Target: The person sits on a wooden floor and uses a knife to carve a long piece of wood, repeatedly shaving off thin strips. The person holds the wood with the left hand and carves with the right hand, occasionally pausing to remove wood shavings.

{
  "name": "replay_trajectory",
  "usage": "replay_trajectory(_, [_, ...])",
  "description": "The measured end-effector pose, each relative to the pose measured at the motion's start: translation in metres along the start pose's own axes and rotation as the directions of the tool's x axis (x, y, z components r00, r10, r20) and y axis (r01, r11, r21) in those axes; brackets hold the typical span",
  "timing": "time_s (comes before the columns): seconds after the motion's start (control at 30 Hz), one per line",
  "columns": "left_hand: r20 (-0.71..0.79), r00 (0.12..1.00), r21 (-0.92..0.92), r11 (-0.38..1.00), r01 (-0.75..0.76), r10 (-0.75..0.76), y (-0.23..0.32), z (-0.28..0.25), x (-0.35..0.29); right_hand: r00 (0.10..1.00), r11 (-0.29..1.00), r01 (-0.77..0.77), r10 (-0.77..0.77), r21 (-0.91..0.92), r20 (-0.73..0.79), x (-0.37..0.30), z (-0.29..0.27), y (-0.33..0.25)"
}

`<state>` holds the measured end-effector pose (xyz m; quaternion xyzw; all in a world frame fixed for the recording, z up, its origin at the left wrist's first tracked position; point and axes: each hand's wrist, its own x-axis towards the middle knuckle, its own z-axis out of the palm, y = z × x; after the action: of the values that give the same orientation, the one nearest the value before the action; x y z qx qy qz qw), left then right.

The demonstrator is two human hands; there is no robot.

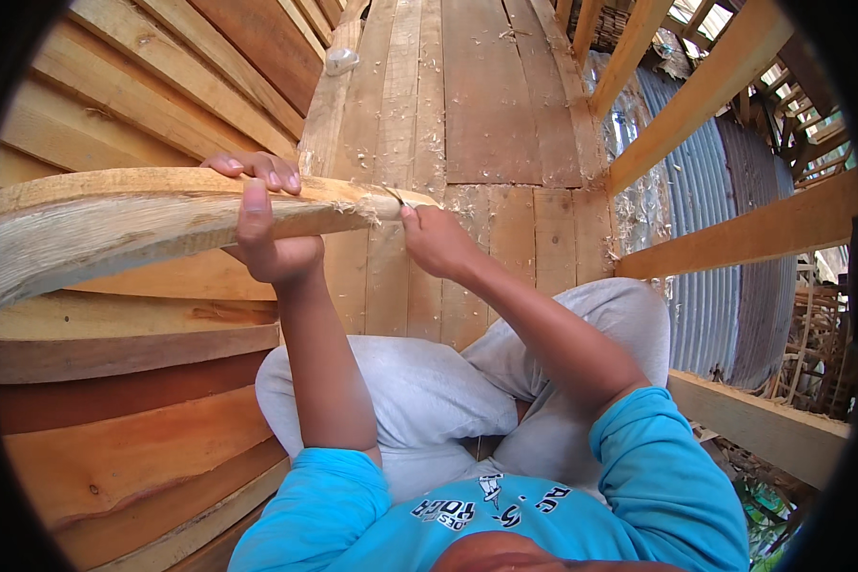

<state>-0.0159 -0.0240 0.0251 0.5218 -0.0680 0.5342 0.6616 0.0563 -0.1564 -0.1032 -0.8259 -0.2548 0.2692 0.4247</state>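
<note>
A long curved piece of wood reaches from the left edge to the middle of the view, with a pale, roughly shaved face and a narrowed right end. My left hand grips it, fingers over the far edge and thumb against the near face. At the narrow end, my right hand is closed around a small blade. Its thin dark tip shows against the wood, while the handle is hidden in my fist. Curled shavings cling to the wood just left of the blade.
Shavings lie scattered over the plank floor. A small clear plastic item sits at the far left of it. Wooden boards line the left side. On the right stand wooden rails, with corrugated metal sheets beyond.
</note>
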Motion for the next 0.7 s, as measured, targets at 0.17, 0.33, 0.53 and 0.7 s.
replay_trajectory(0.17, [-0.344, 0.904, 0.487, 0.871, -0.059, 0.253, 0.0, 0.02, -0.004, 1.0, 0.997, 0.024, -0.025, 0.069, 0.013, -0.002, -0.003, 0.0])
replay_trajectory(0.33, [-0.507, 0.822, 0.474, 0.881, 0.016, 0.258, 0.002, 0.016, 0.005, 0.998, 0.995, -0.051, 0.047, 0.087, 0.046, 0.015, 0.001, 0.037])
replay_trajectory(0.53, [-0.558, 0.781, 0.497, 0.867, 0.044, 0.28, 0.003, -0.002, 0.01, 0.988, 0.99, 0.141, -0.143, 0.029, 0.062, -0.008, 0.001, -0.036])
replay_trajectory(0.7, [-0.592, 0.771, 0.426, 0.903, 0.052, 0.234, -0.001, -0.007, 0.015, 0.997, 0.997, -0.072, 0.072, -0.014, -0.004, 0.034, 0.011, 0.047])
